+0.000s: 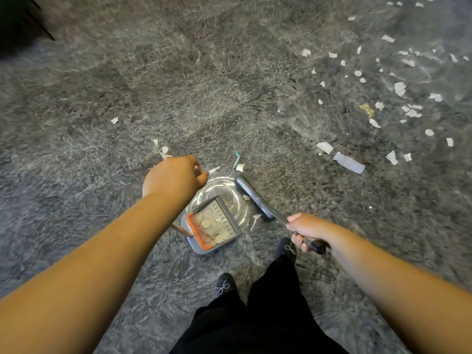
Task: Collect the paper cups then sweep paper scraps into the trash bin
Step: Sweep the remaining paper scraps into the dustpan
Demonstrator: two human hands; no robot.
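- The left hand (173,176), at centre left of the frame, is curled round the top of the dustpan's handle.
- Just below it, the dustpan (210,226) already carries a few paper scraps.
- At lower right, the right hand (304,232) grips the broom (255,198), whose head lies beside the dustpan.
- Most paper scraps (398,108) lie at upper right, well apart.
- Sweeping looks underway; next, the broom must reach them. No bin or cups show.

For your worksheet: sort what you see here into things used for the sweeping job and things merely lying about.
For the job: broom, held by the right hand; dustpan, its handle in the left hand; paper scraps.

Lying about: clear plastic lid under the dustpan; green-tipped stick.
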